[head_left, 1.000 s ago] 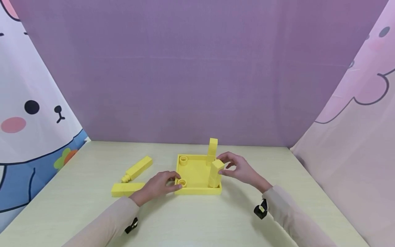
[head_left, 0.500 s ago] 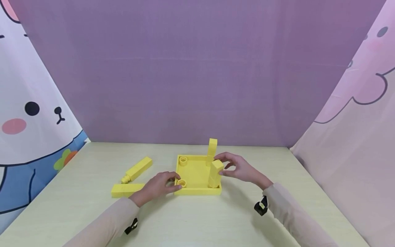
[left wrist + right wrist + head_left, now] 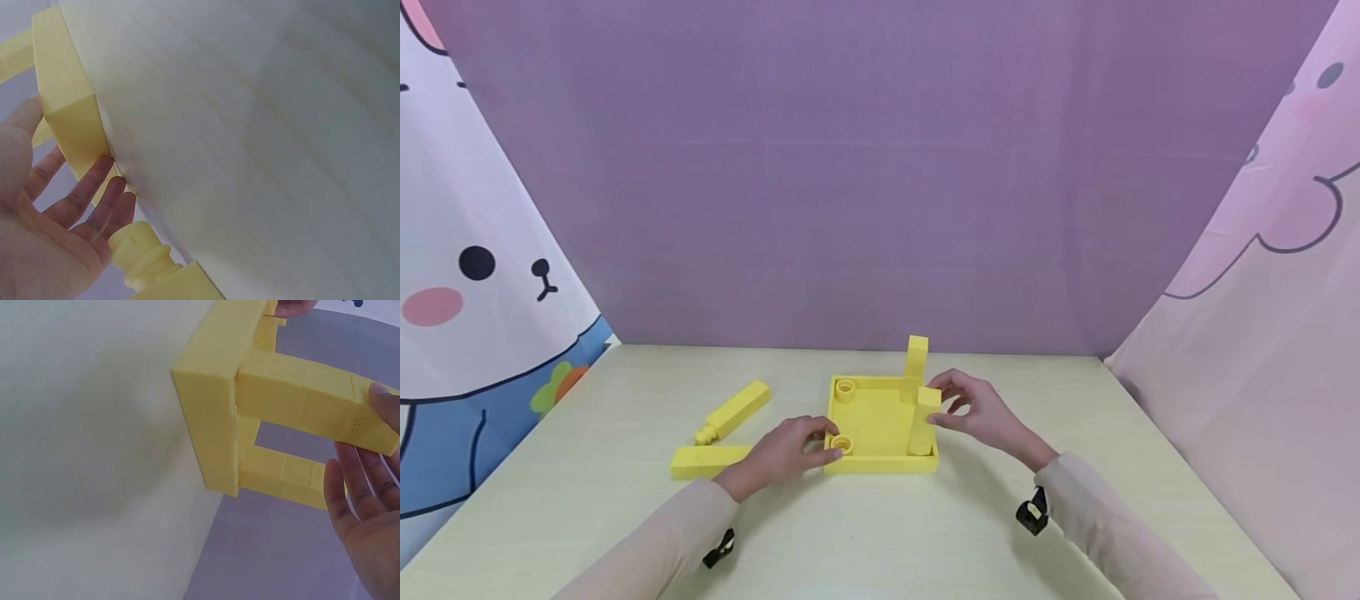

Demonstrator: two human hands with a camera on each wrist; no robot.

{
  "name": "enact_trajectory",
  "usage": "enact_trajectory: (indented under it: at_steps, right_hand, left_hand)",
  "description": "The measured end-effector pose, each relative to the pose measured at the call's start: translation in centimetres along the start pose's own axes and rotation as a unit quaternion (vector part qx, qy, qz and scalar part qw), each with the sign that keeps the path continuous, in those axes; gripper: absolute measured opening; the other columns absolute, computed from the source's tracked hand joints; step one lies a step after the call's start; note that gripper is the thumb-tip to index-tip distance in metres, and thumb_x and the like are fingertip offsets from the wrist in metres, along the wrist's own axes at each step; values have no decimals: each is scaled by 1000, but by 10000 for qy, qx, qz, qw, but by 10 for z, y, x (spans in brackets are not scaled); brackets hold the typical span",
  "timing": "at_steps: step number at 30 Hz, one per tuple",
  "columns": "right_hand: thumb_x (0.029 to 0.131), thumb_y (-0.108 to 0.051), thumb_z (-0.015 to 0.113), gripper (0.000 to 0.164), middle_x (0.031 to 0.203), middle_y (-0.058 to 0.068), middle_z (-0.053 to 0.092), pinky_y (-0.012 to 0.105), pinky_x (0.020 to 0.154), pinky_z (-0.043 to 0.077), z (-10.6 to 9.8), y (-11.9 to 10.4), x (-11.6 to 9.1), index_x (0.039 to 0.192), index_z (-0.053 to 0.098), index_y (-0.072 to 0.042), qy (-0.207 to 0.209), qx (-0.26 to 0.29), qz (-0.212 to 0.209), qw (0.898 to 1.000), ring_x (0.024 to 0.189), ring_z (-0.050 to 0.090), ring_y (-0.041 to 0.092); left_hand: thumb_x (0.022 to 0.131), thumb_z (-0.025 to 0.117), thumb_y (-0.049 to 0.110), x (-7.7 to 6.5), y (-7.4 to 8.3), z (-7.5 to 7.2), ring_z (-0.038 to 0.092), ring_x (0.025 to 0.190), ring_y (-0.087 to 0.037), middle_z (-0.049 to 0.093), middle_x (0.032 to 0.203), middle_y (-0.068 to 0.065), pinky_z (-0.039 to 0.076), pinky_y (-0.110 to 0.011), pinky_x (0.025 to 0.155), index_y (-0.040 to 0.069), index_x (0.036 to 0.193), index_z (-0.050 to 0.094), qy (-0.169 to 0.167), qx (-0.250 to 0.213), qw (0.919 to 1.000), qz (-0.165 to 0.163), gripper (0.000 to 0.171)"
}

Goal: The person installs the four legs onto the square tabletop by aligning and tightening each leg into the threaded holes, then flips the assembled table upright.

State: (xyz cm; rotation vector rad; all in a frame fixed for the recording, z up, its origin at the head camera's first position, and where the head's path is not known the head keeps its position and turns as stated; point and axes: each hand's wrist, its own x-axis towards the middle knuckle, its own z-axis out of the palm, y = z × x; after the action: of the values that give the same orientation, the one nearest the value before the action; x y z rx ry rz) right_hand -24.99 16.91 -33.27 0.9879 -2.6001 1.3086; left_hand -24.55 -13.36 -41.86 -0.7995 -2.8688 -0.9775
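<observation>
A shallow square yellow tray (image 3: 876, 421), with round sockets in its left corners, lies on the table. My left hand (image 3: 784, 454) holds its left side, thumb on the rim by the near socket (image 3: 842, 445) and fingers against the outer wall. At the near right corner a square yellow leg (image 3: 924, 423) stands upright, its top pinched between the thumb and fingers of my right hand (image 3: 981, 408). The right wrist view shows this leg (image 3: 300, 397) seated at the corner with raised digits near the grip. Behind it, a second leg (image 3: 915, 367) stands in the far right corner.
Two loose yellow legs lie left of the tray: one angled leg (image 3: 737, 408) with a threaded end, and one leg (image 3: 707, 461) partly hidden by my left hand. A purple cloth (image 3: 865, 183) hangs at the back; printed cloths flank the table (image 3: 865, 533).
The near right leg has turned about its upright axis, so a flat face now points toward me. My right fingers shifted slightly with it. My left hand stayed in place.
</observation>
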Motion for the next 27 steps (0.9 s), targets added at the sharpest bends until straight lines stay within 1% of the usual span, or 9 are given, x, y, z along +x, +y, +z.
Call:
enact_trajectory:
  at_steps: [2, 4, 6, 8, 11, 14, 17, 22, 27]
  right_hand:
    - [74, -4, 74, 36, 106, 14, 61, 39, 74, 52, 2, 4, 0, 106, 57, -1, 92, -65, 37, 9999, 89, 59, 26]
    - [74, -8, 75, 37, 106, 11, 61, 38, 74, 52, 4, 13, 1, 107, 57, -4, 138, -138, 2, 9998, 89, 59, 23]
    - [75, -14, 75, 39, 108, 9, 60, 36, 75, 52, 4, 23, 2, 109, 57, -7, 109, -177, -64, 9998, 89, 59, 20]
    - [75, -19, 76, 43, 111, 7, 60, 35, 76, 52, 3, 32, 4, 112, 56, -10, -16, -216, -119, 9997, 92, 58, 18]
    - [75, -20, 75, 48, 117, 8, 58, 39, 79, 51, -1, 35, 7, 118, 54, -8, -373, -82, -199, 9991, 98, 56, 21]
    - [78, -17, 73, 51, 122, 9, 55, 42, 82, 51, -5, 36, 10, 123, 52, -6, -758, 84, -272, 9967, 103, 54, 23]
    - [80, -15, 70, 51, 126, 11, 53, 40, 83, 51, -7, 36, 11, 125, 50, -2, -1012, 169, -355, 9941, 104, 54, 24]
    - [81, -16, 69, 52, 127, 14, 52, 33, 83, 51, -8, 37, 12, 127, 49, 0, -1154, 218, -345, 9925, 102, 54, 23]
    - [80, -17, 70, 51, 125, 12, 54, 31, 81, 52, -7, 38, 12, 124, 51, 0, -1055, 186, -309, 9938, 99, 55, 20]
  left_hand:
    - [85, 64, 35, 0, 0, 0, 58, 95, -18, 64, 102, 1, 48, -39, 81, 13, 105, 62, 6, -1, 10000, 27, 30]
    - [85, 64, 35, 0, -1, 0, 58, 95, -18, 64, 102, 2, 48, -39, 81, 13, 105, 62, 5, 2, 10000, 49, 30]
    - [85, 63, 35, 0, -1, 0, 58, 95, -18, 64, 102, 2, 48, -39, 81, 14, 105, 62, 9, 1, 10000, 60, 30]
    - [85, 63, 36, 0, -2, 0, 58, 94, -17, 64, 101, 2, 48, -39, 81, 14, 105, 62, 15, 17, 10000, 71, 30]
    - [85, 63, 37, 1, -2, 0, 59, 94, -17, 64, 101, 3, 49, -38, 81, 14, 105, 62, 22, 52, 9999, 87, 30]
    - [85, 63, 37, 1, -3, 1, 59, 94, -17, 64, 100, 2, 49, -38, 80, 14, 104, 62, 39, 82, 9999, 107, 31]
    - [85, 63, 38, 1, -3, 1, 59, 93, -18, 64, 101, 1, 49, -38, 80, 13, 104, 62, 52, 94, 9998, 158, 32]
    - [84, 62, 40, 1, -2, 1, 59, 95, -18, 65, 102, 0, 49, -38, 81, 13, 104, 62, 48, 137, 9997, 184, 34]
    - [84, 63, 39, 1, -3, 1, 59, 94, -18, 65, 101, 0, 49, -38, 80, 12, 104, 62, 34, 129, 9998, 166, 34]
